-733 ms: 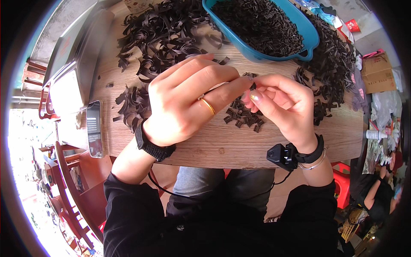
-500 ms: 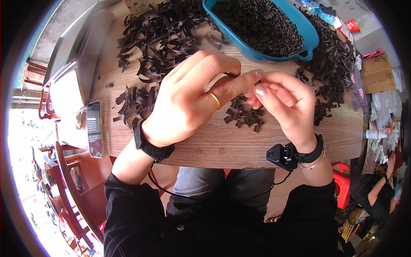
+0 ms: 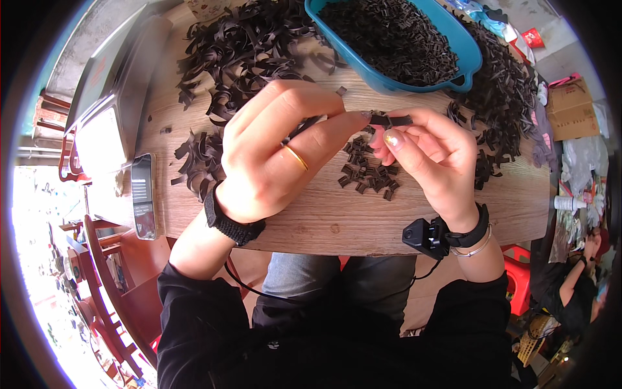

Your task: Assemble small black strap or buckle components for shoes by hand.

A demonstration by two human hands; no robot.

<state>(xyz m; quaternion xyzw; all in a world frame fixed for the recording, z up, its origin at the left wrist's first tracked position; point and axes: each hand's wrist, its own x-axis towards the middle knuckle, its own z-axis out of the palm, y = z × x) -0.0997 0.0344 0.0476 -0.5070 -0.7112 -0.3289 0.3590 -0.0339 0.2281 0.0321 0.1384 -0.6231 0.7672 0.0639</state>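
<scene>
A short dark strip (image 3: 396, 120) stretches between my two hands above the table. My left hand (image 3: 265, 146), wearing a gold ring, is closed with its thumb and fingertips at the strip's left end. Another bit of dark strip (image 3: 304, 127) shows between its curled fingers. On the other side, my right hand (image 3: 440, 152) pinches the right end between thumb and forefinger; its other fingers are curled in. Right below the fingertips lies a small pile of short folded dark pieces (image 3: 369, 174), partly hidden by the hands.
A blue basin (image 3: 389, 84) filled with small dark pieces stands at the far side. Heaps of loose dark strips (image 3: 243, 55) spread to its left, with another dark heap (image 3: 502, 97) to its right. A phone-like flat object (image 3: 144, 194) lies at the left table edge.
My left hand has drawn back to the left, and its fingers have opened out a little. The strip now shows between the hands. My right hand has hardly moved.
</scene>
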